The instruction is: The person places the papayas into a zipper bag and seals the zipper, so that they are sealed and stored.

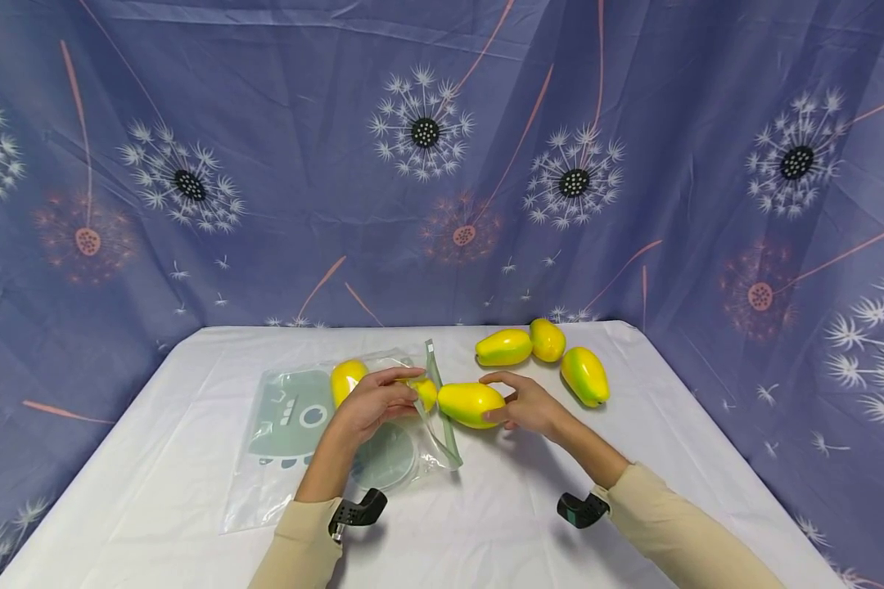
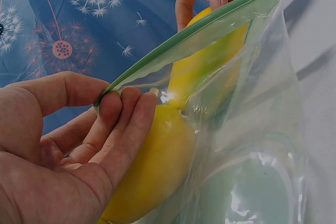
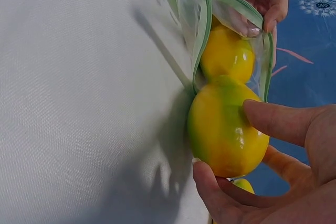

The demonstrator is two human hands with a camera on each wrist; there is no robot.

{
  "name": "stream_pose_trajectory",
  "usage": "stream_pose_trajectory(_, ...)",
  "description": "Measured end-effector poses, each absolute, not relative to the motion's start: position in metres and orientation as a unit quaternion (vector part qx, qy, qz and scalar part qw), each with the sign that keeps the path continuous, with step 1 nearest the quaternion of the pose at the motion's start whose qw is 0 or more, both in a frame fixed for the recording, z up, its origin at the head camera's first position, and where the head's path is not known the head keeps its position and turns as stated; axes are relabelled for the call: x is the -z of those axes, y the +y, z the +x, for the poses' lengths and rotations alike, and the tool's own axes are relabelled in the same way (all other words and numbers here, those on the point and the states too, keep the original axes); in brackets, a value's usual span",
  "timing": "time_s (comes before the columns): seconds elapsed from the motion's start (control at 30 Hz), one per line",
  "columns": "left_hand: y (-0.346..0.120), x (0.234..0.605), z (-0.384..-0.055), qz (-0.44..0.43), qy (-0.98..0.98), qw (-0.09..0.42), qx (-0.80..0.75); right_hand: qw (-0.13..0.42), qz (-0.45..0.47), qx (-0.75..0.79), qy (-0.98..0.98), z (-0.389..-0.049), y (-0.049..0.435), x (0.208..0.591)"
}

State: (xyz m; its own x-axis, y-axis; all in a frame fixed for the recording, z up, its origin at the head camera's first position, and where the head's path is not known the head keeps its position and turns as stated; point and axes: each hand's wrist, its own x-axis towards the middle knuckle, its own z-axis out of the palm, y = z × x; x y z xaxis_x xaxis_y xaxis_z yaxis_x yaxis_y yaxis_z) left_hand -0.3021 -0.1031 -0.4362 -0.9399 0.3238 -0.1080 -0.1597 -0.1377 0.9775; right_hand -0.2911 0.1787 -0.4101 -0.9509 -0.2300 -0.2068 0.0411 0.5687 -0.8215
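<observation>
My left hand (image 1: 376, 402) pinches the green zip edge (image 2: 173, 40) of a clear zip bag (image 1: 243, 483), between thumb and fingers. The bag lies on its side with its mouth spread toward the right. My right hand (image 1: 532, 405) grips a glossy yellow-green papaya (image 3: 228, 129) by its near end, thumb on one side and fingers on the other. Its far end sits at the bag's mouth, against another papaya (image 3: 227, 56) just inside. Deeper in the bag lies one more papaya (image 1: 346, 378), partly behind my left hand.
Three loose papayas lie at the back right: one on its side (image 1: 504, 348), one beside it (image 1: 547, 340) and one nearer (image 1: 585, 376). A white cloth covers the table (image 1: 560, 515). Behind hangs a blue dandelion-print curtain (image 1: 302, 164).
</observation>
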Motion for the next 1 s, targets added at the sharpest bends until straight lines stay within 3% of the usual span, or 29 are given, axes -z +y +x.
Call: stream_pose_trajectory(1.0, -0.101, 0.433, -0.300, 0.060, 0.645, 0.156, -0.746, 0.121, -0.060, 0.481, 0.866, -0.296, 0.158, 0.416)
